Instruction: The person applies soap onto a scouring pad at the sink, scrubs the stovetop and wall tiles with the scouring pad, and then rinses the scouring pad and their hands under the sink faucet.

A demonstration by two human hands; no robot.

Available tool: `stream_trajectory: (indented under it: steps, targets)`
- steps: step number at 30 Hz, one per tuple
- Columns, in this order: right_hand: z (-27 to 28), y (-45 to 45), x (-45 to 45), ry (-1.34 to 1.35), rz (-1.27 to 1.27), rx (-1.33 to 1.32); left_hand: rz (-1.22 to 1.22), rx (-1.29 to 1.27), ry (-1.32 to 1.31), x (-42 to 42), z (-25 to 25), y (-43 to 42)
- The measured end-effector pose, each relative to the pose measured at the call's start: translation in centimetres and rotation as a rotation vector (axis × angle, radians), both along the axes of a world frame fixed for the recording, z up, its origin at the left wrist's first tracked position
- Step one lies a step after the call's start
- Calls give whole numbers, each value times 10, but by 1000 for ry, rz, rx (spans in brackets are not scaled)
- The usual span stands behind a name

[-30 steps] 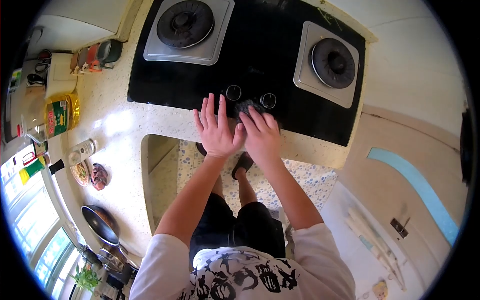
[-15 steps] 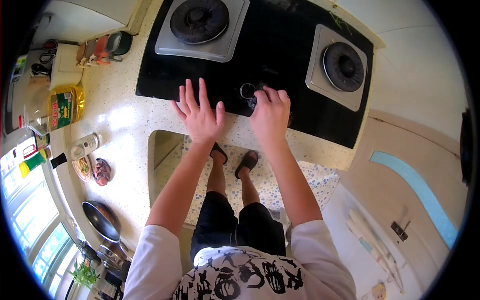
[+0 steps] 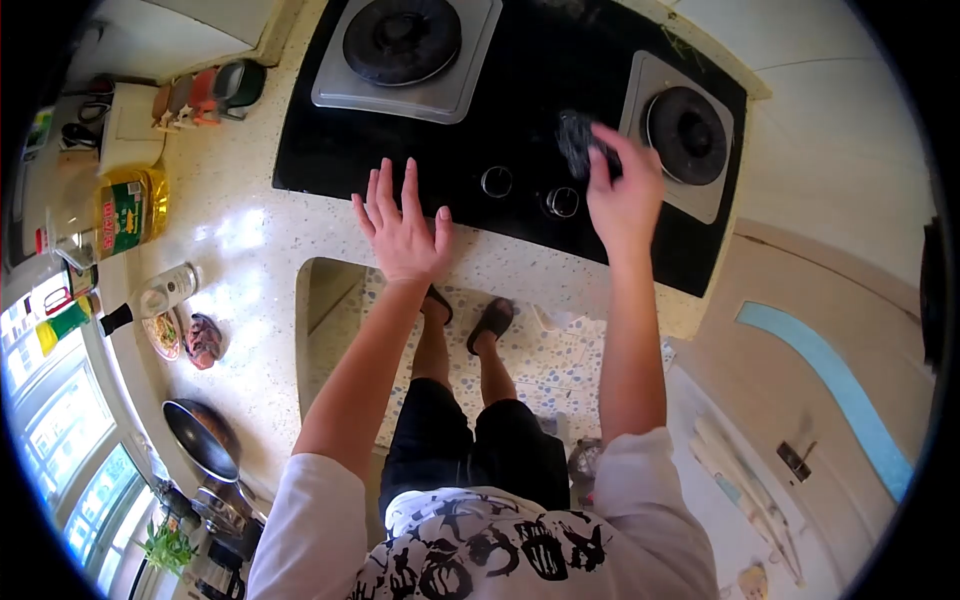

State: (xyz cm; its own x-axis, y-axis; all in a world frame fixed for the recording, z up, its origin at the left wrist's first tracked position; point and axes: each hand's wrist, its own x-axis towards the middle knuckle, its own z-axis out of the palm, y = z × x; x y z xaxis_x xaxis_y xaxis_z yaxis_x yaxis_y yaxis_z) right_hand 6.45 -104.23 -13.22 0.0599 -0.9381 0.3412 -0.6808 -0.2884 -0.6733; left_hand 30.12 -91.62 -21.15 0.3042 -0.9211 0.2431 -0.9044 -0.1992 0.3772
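My left hand (image 3: pixel 408 230) lies flat with its fingers spread on the front edge of the black glass gas stove (image 3: pixel 400 150). Between the thumb and fingers of my right hand (image 3: pixel 626 190) is a dark crumpled rag (image 3: pixel 577 143), smeared by motion. It is over the glass just left of the right burner (image 3: pixel 688 135); whether it touches the surface I cannot tell. Two round control knobs, a left knob (image 3: pixel 496 181) and a right knob (image 3: pixel 562 203), are near the stove's front edge. The large left burner (image 3: pixel 402 40) sits on a square metal plate.
On the speckled counter (image 3: pixel 240 260) to the left are a bottle of yellow oil (image 3: pixel 135 212), a clear bottle (image 3: pixel 170 290), a plate of food (image 3: pixel 163 335) and a frying pan (image 3: pixel 203 440). Spice boxes (image 3: pixel 205 95) stand behind. A door (image 3: pixel 800 370) is at the right.
My right hand has moved right and farther back with the dark rag, from beside the left knob to near the right burner. The right knob is now uncovered. My left hand has hardly moved.
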Motion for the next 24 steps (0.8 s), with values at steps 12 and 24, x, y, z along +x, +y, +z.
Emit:
stream_trajectory:
  steps: [12, 24]
  targets:
    - [-28, 40, -13, 152, 45, -16, -36, -42, -19, 0, 0, -1]
    - [-40, 52, -11, 97, 2, -48, -33, -16, -30, 0, -2, 0]
